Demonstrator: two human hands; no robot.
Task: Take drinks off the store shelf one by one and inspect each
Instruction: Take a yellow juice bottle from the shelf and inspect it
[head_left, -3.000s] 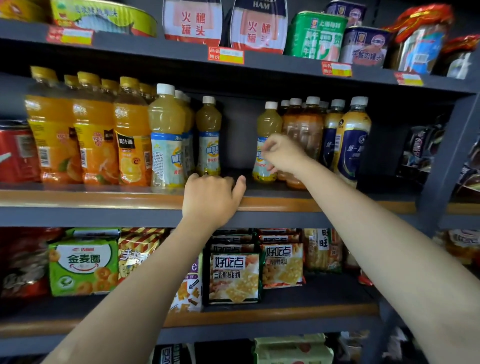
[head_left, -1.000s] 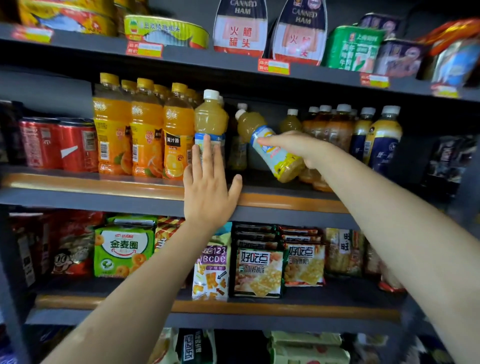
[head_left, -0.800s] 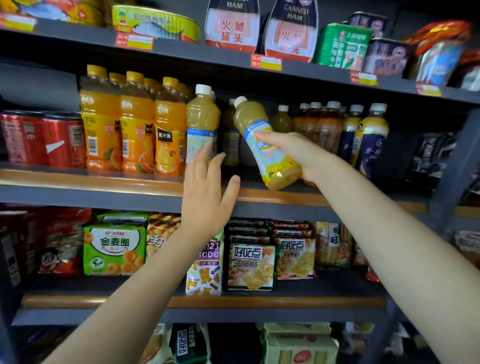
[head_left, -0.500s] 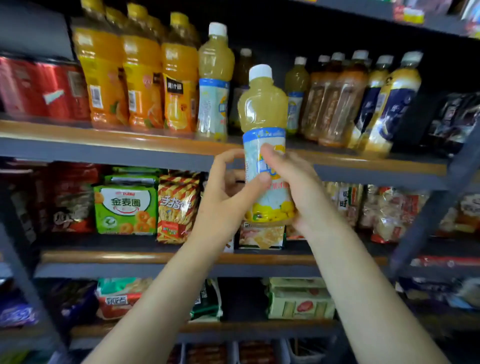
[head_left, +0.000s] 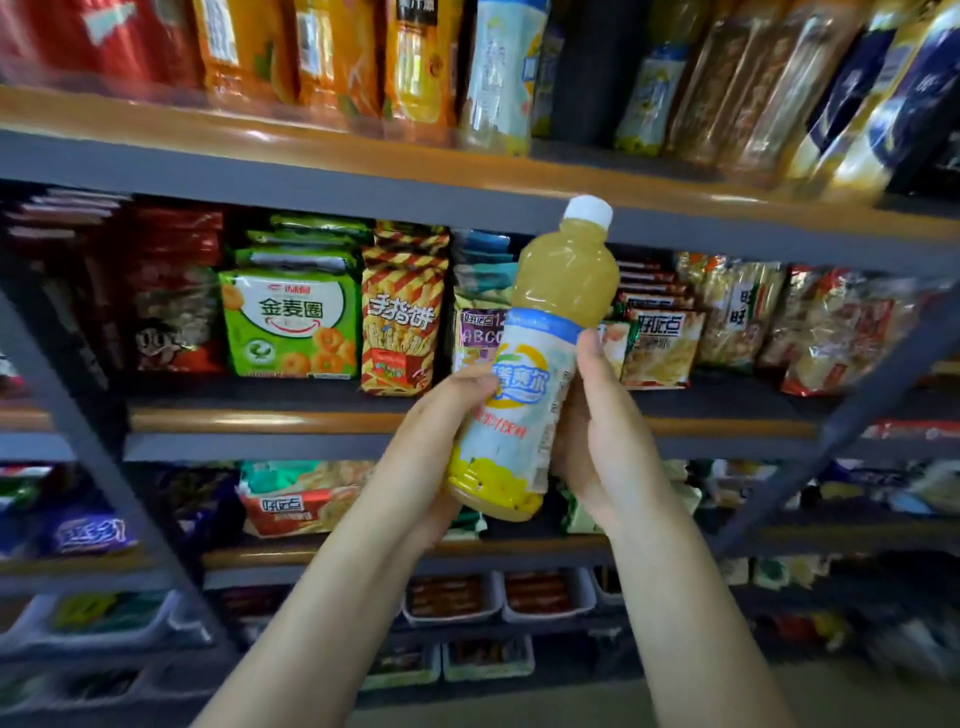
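— Where's the bottle (head_left: 540, 374) now?

— Off the drinks shelf (head_left: 332, 156), held in front of the snack shelf below, cap (head_left: 588, 212) up and leaning slightly right. Carried between both hands, well clear of the row of bottles (head_left: 769, 83) up top.

— And the left hand (head_left: 441, 447)?

— Cupped under and around the lower left side, thumb pressed on the label. Probably taking the weight so the base can't slip.

— Right hand (head_left: 597, 431)?

— Wrapped round the right side of the label, thumb lying up along the edge. Clamped on the bottle, same as the left. Looks like the steering hand, placed to turn the label round.

— Why hold it so low?

— Likely to bring the printed front square to the eyes; label faces near, blue band on top, yellow fruit print at the bottom. Seems like inspection under way, not yet finished.

— Anything to watch?

— Green snack bag (head_left: 291, 322) and striped bag (head_left: 402, 312) sit far behind, not touching. Gap in the top row, just right of the pale bottle (head_left: 498, 78), probably waiting for the return.
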